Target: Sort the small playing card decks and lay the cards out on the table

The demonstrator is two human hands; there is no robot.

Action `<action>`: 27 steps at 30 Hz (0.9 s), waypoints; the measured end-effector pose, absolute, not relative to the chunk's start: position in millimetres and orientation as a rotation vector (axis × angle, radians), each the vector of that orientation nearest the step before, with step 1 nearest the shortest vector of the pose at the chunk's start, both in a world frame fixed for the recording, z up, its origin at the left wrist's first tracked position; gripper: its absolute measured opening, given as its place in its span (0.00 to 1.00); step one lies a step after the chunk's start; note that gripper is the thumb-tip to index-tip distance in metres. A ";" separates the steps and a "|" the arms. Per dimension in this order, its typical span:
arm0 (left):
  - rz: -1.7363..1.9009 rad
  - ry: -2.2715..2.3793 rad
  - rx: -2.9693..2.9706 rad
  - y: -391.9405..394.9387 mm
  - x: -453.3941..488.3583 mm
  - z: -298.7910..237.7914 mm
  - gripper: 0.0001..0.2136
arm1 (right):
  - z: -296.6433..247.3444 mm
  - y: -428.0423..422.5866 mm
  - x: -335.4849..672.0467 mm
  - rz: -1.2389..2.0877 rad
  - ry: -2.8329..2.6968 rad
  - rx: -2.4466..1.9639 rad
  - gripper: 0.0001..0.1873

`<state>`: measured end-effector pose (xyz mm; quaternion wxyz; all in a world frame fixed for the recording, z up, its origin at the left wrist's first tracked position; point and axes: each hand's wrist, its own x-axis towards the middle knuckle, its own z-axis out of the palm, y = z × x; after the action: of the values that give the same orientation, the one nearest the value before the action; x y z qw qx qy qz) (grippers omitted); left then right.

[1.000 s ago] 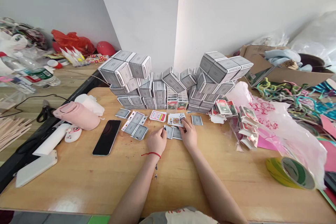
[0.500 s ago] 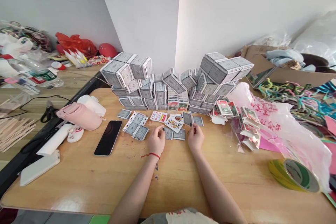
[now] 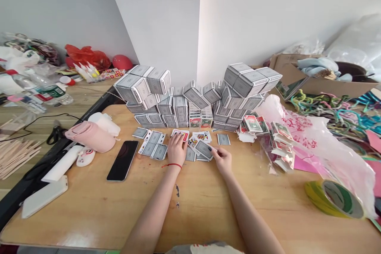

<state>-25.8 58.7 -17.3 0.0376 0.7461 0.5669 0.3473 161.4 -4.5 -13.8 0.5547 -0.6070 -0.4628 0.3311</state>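
My left hand (image 3: pixel 176 151) lies palm down, fingers stretched over a red-and-yellow printed playing card (image 3: pixel 185 135). Between its thumb and fingers my right hand (image 3: pixel 222 160) pinches the edge of a face-down grey playing card (image 3: pixel 204 149), held above other cards. Behind that card lie two face cards, one a queen-like picture card (image 3: pixel 202 136). A grey-backed card (image 3: pixel 190 154) rests between my hands, partly covered. Left of my left hand is a spread group of cards (image 3: pixel 154 138), mostly face down. A single face-down card (image 3: pixel 224 139) lies beyond my right hand.
Stacked card decks (image 3: pixel 178 107) form a wall at the back. A phone (image 3: pixel 123 160), pink bottle (image 3: pixel 91 136) and white mouse (image 3: pixel 86 157) are on the left. Opened card boxes (image 3: pixel 281 139), a plastic bag (image 3: pixel 315 135) and yellow tape (image 3: pixel 315 198) are on the right.
My left hand has moved forward and flattened onto the printed card. My right hand has brought its card leftward over the face cards, turning it so its patterned back shows.
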 end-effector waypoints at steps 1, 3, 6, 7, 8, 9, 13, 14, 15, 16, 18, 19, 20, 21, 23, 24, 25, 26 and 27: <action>1.072 1.738 2.286 58.7 -25.9 -18.9 0.14 | -14.6 -5.2 161.1 0.799 -1.144 -1.434 0.20; 1.091 1.736 2.270 58.1 -26.1 -20.1 0.14 | -16.6 -5.7 159.8 0.791 -1.205 -1.457 0.20; 1.107 1.725 2.249 57.3 -26.4 -18.4 0.14 | -18.8 -5.0 158.0 0.699 -1.201 -1.532 0.21; 1.113 1.720 2.248 57.0 -26.5 -17.0 0.14 | -19.1 -4.5 157.9 0.660 -1.180 -1.562 0.21; 1.122 1.712 2.251 56.3 -26.5 -15.3 0.14 | -19.2 -4.0 157.9 0.623 -1.153 -1.588 0.21; 1.132 1.697 2.263 55.3 -26.4 -13.1 0.13 | -19.2 -3.7 158.1 0.589 -1.124 -1.612 0.21; 1.113 1.458 2.426 45.8 -23.3 0.1 0.12 | -17.3 -3.6 158.6 0.495 -1.003 -1.677 0.21; 1.061 1.348 2.499 42.6 -21.9 3.9 0.12 | -16.6 -3.9 158.7 0.485 -0.970 -1.684 0.21; 0.990 1.247 2.564 39.4 -20.3 7.6 0.13 | -16.1 -4.2 158.9 0.483 -0.942 -1.686 0.21; 0.917 1.169 2.612 36.7 -18.6 11.1 0.13 | -15.7 -4.5 159.2 0.482 -0.915 -1.683 0.21; 0.804 1.096 2.653 33.1 -15.6 16.4 0.14 | -15.5 -4.9 160.1 0.481 -0.862 -1.665 0.21; 0.767 1.097 2.659 32.4 -14.3 18.2 0.15 | -15.8 -4.9 160.7 0.479 -0.836 -1.656 0.21; 0.736 1.108 2.661 32.3 -13.1 19.3 0.15 | -16.2 -4.9 161.3 0.475 -0.810 -1.650 0.22; 0.715 1.125 2.663 32.6 -11.7 19.8 0.16 | -16.7 -4.7 161.9 0.474 -0.788 -1.646 0.22; 0.693 1.158 2.672 34.1 -8.2 19.4 0.18 | -17.7 -4.3 162.7 0.481 -0.763 -1.646 0.22; 0.687 1.172 2.682 35.0 -5.6 18.7 0.18 | -18.2 -4.1 162.9 0.487 -0.757 -1.646 0.23; 0.683 1.188 2.693 35.9 -2.4 17.9 0.19 | -18.7 -4.0 163.0 0.494 -0.754 -1.645 0.23; 0.673 1.205 2.707 36.7 1.2 16.9 0.19 | -19.0 -3.9 163.0 0.501 -0.751 -1.641 0.23; 0.658 1.227 2.721 37.7 5.2 16.0 0.19 | -19.3 -3.9 163.0 0.508 -0.747 -1.637 0.24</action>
<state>5.2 37.7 16.0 0.0424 0.8894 0.4012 0.2151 163.0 -3.9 -19.3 0.5938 -0.7044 -0.3214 0.2187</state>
